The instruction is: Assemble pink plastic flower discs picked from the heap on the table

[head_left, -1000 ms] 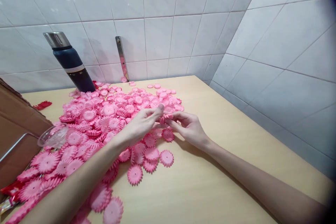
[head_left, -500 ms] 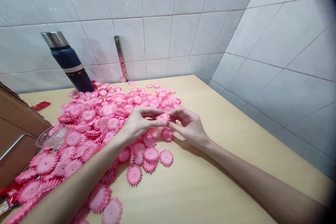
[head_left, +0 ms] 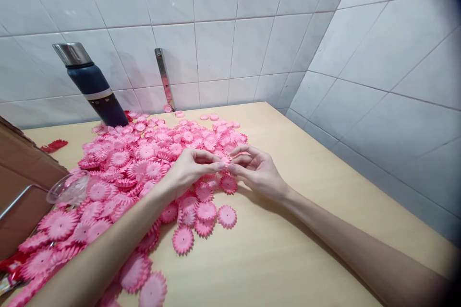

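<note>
Both hands meet above the right edge of a large heap of pink scalloped discs [head_left: 147,152], flower-like pieces with a small dark hole in the middle. My left hand [head_left: 192,167] pinches one small pink scalloped disc [head_left: 225,159] between thumb and fingers. From the other side, my right hand [head_left: 254,170] closes its thumb and fingertips on the same disc. Most of that disc is hidden by the fingers. Just below the hands, several loose discs lie on the tabletop, one of them a flat pink disc [head_left: 226,217].
A dark blue bottle [head_left: 95,86] with a metal cap stands at the back left. A clear plastic lid [head_left: 68,188] and a cardboard box [head_left: 25,187] are at the left. The pale wooden table [head_left: 288,249] meets tiled walls; a metal bracket [head_left: 164,76] is fixed behind.
The right-hand fingers have shifted on the pink disc, and less of the disc shows between the hands. The heap looks the same, with a slight shift of the view.
</note>
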### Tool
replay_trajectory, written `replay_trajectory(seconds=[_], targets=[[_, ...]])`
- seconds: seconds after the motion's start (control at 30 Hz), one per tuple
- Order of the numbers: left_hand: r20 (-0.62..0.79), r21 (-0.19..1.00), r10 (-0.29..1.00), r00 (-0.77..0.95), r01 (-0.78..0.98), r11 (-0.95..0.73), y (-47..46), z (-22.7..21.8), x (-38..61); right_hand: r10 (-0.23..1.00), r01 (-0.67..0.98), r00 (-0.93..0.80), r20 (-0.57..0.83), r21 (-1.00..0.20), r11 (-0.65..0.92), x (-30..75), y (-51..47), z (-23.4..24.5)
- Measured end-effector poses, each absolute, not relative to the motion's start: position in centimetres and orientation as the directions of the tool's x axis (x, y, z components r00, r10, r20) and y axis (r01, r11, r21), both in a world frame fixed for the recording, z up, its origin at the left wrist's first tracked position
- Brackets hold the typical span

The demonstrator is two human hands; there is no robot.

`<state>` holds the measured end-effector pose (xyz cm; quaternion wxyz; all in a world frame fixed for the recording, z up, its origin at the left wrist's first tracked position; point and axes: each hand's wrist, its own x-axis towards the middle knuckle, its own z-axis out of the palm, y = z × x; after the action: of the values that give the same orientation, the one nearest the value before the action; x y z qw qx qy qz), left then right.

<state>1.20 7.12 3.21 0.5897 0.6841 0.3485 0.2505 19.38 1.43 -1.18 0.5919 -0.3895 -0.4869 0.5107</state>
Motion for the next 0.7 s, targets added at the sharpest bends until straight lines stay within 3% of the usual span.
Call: replay_trajectory(seconds=[0.27,0.5,0.7], targets=[[0.068,0.921,0.871,0.486,0.305,-0.241,6.4,3.9,2.2,0.974,-0.187,-0.029,0.224,-0.959,0.215,19.4,1.5,-1.2],[0.015,0.946,0.843,0.538,0.266,-0.187,6.0,3.6,2.4,0.981,-0.143,-0.035,0.191,-0.972,0.184,19.1,1.1,-1.0],[0.038,0.945,0.86,0.509,0.261,-0.196,5.8,3.6,2.6,0.973,-0.223,-0.127,0.194,-0.961,0.163,19.4,1.2,-0.4]])
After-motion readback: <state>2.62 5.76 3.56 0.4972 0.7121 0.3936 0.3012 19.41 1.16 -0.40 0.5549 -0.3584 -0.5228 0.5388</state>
